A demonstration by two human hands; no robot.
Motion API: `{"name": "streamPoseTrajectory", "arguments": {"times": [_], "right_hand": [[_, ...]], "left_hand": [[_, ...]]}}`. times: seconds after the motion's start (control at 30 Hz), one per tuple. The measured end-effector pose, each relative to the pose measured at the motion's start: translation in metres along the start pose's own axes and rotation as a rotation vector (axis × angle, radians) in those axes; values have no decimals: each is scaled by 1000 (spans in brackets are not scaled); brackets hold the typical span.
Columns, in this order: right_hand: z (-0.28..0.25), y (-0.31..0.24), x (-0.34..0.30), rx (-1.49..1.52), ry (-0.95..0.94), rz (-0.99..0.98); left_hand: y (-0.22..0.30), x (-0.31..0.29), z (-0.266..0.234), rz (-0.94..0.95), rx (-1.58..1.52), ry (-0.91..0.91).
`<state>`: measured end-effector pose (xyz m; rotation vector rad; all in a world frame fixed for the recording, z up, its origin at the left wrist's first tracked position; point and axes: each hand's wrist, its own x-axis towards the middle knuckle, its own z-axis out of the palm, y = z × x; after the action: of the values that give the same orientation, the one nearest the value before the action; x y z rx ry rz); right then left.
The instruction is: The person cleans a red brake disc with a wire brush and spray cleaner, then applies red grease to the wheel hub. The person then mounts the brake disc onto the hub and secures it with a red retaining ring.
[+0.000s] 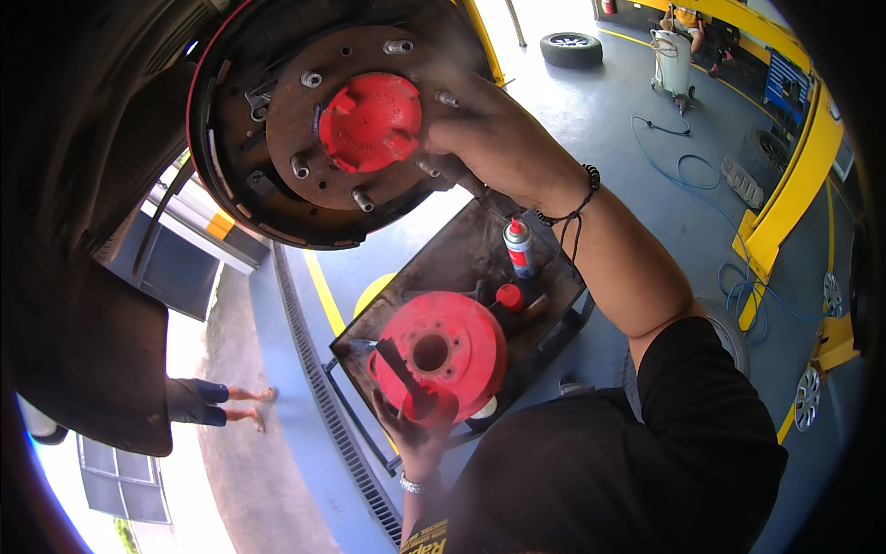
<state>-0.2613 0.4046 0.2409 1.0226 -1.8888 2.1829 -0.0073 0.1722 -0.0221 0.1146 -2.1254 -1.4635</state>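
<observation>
Above me is a wheel hub with a rusty round flange (305,166), several studs and a bright red centre cap (371,122), set inside a dark brake backing plate (235,198). My right hand (484,138) is closed at the flange's right edge, among the studs; its fingertips are partly hidden and blurred, so what it grips does not show clearly. Lower down, my left hand (415,441) is wrapped round a small red cup (431,406), with a dark flat strip (397,365) rising beside it. Just behind the cup lies a red brake drum (471,337).
The drum rests on a dark metal cart (443,249), with a spray can (519,245) and a red cap (509,296). A yellow lift post (803,175), blue hose (683,175) and loose tyre (571,50) stand around. Another person's legs (226,404) show at left.
</observation>
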Motion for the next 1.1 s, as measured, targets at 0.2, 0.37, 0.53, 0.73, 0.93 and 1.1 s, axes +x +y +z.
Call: {"name": "streamPoseTrajectory", "arguments": {"times": [0.2,0.37,0.53,0.73,0.93,1.1], "right_hand": [[9,-4,6,-129,102,-103],[7,2,10,-225,95,-202],[15,15,2,-668,152,-376],[26,13,4,-889,202,-295],[40,13,2,-1052,276,-285],[39,7,3,-1167,264,-375]], "left_hand": [[-4,-9,-10,-182,-239,-60],[-10,-9,-12,-150,-260,-29],[-17,-7,-12,-142,-269,-44],[-20,-3,-17,-68,-308,-61],[-19,-6,-21,-144,-309,-77],[-21,-7,-25,-155,-348,-53]]}}
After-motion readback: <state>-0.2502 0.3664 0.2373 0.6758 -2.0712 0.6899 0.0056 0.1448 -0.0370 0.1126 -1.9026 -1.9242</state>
